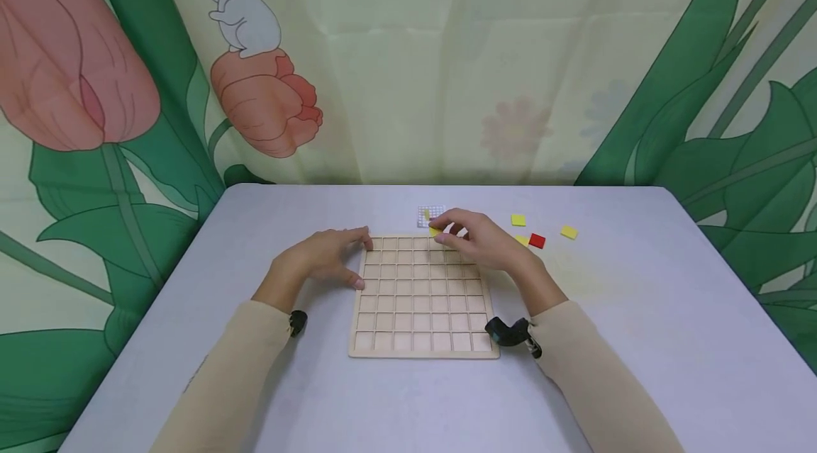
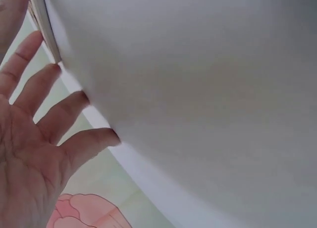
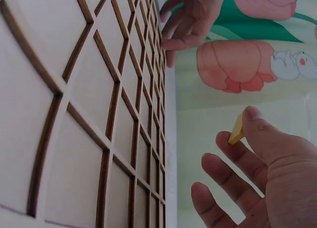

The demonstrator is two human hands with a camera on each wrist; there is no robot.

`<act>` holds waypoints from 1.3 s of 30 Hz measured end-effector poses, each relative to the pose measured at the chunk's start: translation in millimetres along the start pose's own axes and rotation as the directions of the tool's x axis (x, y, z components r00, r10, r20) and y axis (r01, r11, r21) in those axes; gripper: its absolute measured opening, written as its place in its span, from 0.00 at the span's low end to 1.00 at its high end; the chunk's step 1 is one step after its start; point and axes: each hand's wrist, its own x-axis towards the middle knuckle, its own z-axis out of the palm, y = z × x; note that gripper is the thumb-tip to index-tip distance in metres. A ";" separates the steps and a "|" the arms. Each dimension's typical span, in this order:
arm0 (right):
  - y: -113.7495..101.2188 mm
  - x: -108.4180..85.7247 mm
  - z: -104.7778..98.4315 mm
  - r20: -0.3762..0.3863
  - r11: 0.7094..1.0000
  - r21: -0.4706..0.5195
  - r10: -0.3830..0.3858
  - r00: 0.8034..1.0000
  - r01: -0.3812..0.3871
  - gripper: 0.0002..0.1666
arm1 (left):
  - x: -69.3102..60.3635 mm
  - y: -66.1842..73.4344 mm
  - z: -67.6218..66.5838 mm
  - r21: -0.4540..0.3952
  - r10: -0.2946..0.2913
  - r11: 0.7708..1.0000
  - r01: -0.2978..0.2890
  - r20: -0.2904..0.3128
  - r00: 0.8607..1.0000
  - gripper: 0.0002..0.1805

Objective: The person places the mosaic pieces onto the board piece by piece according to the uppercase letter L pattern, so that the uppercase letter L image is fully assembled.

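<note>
A wooden grid board with square cells lies on the table, its cells bare. My left hand touches the board's left edge near the top corner, thumb and fingers spread; in the left wrist view the hand has its fingers extended by the board's edge. Between thumb and index finger, my right hand pinches a yellow tile over the board's top edge. The right wrist view shows that tile tilted in the right hand, with the other fingers apart.
Behind the board lies a small printed grid card, partly behind the right fingers. To the right of the hand are yellow tiles, another yellow one and a red tile. A patterned curtain hangs beyond the table.
</note>
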 end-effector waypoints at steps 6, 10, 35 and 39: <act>-3.3 6.3 3.7 -0.018 1.000 0.007 -0.013 1.000 0.013 0.16 | 3.9 6.5 -2.8 0.056 -0.012 0.998 0.013 -0.016 1.000 0.37; -5.1 13.4 14.2 -0.010 0.999 0.028 -0.015 1.000 0.015 0.16 | 3.4 3.3 -0.5 0.070 -0.026 0.997 0.027 -0.019 0.999 0.38; -12.2 34.6 52.8 0.006 0.981 -0.156 0.118 0.993 -0.116 0.16 | 5.3 2.1 -3.3 0.074 -0.003 0.997 0.005 -0.023 1.000 0.39; -12.2 35.4 56.6 -0.005 0.979 -0.166 0.118 0.993 -0.117 0.15 | 5.1 2.4 -1.6 0.070 0.004 0.998 -0.002 -0.027 1.000 0.39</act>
